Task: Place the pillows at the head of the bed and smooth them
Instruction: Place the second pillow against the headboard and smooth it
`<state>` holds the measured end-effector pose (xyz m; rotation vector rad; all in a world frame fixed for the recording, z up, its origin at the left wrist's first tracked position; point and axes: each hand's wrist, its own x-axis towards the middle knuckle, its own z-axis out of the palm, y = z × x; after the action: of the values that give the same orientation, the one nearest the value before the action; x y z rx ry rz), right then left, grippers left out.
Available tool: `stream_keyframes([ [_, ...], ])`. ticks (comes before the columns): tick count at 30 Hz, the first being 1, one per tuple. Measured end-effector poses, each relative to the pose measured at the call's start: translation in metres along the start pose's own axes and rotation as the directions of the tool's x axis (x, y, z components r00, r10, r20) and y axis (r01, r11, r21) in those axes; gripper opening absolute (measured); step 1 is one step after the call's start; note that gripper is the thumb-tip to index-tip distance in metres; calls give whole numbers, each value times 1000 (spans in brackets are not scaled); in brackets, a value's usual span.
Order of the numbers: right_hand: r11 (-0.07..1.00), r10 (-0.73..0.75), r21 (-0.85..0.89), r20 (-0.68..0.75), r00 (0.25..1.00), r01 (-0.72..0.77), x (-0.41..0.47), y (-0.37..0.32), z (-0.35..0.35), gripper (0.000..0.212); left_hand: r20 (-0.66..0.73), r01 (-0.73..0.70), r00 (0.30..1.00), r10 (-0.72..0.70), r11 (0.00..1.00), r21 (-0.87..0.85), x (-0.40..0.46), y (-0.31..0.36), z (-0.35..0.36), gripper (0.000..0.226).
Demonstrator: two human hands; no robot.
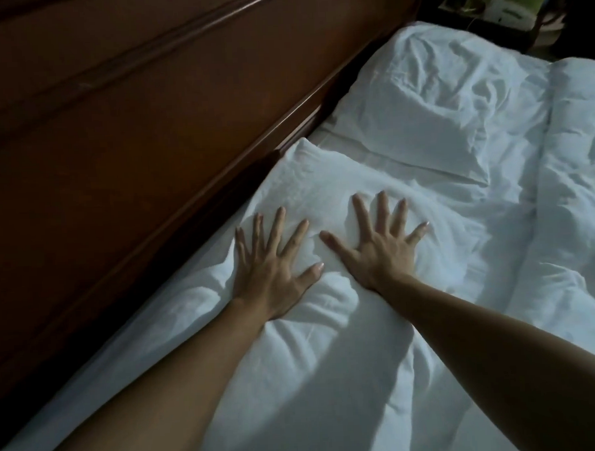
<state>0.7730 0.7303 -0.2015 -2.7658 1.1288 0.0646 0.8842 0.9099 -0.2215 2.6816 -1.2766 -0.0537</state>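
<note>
Ten fingers lie spread apart, left hand and right hand pressed flat on the near pillow (white, creased) beside the wooden headboard; a second pillow lies beyond.

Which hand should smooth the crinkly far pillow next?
Probably the right hand. It lies flat on the near pillow on the side closer to the far pillow, while the left hand rests nearer the wooden headboard.
</note>
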Motion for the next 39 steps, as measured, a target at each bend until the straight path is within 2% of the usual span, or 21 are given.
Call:
stream_keyframes([
  [4, 999, 15, -36, 98, 995, -12, -1, 6, 9, 105, 37, -1, 999, 0, 1000, 29, -7, 6, 6, 82],
  [8, 999, 46, 7, 202, 978, -49, -15, -1, -13, 107, 90, 26, 995, -30, 999, 38, -26, 31, -29, 77],
  [11, 999, -34, 7, 105, 994, 34, -62, -18, -24, 92, 115, 167, 980, -160, 985, -53, -80, 64, -53, 84],
  [14, 998, -64, 30, 147, 987, 60, -103, -27, -11, 89, 183, 243, 954, -236, 970, -16, -138, 76, -52, 95],
  [17, 997, -42, 67, 127, 991, 33, -107, -27, 8, 88, 130, 245, 960, -246, 969, 29, -145, 70, -27, 96],
  [21, 997, -74, 36, 79, 994, 71, -109, -27, 23, 86, 78, 209, 974, -214, 976, 62, -146, 70, 0, 98],
  [25, 997, -74, 38, 75, 994, 72, -113, -27, 42, 86, 71, 189, 978, -195, 979, 81, -151, 63, 16, 96],
  [30, 998, -63, 38, 136, 989, 59, -105, -27, 52, 87, 103, 207, 972, -209, 978, 33, -148, 57, 28, 95],
  [33, 996, -63, 70, 208, 976, 49, -101, -25, 42, 86, 130, 220, 968, -213, 975, -42, -149, 59, 17, 84],
  [34, 994, -60, 103, 206, 977, 39, -100, -23, 35, 83, 89, 230, 971, -221, 968, -97, -148, 56, 9, 77],
  [36, 987, -21, 158, 161, 987, -5, -102, -17, 19, 75, -85, 251, 958, -274, 944, -214, -139, 34, -11, 60],
  [38, 994, 44, 96, 131, 990, -56, -110, -5, 10, 77, -231, 332, 899, -371, 924, -193, -128, -4, -29, 52],
  [39, 991, 103, 66, 135, 986, -112, -116, 0, 7, 83, -189, 416, 879, -437, 898, -142, -125, -26, -39, 55],
])
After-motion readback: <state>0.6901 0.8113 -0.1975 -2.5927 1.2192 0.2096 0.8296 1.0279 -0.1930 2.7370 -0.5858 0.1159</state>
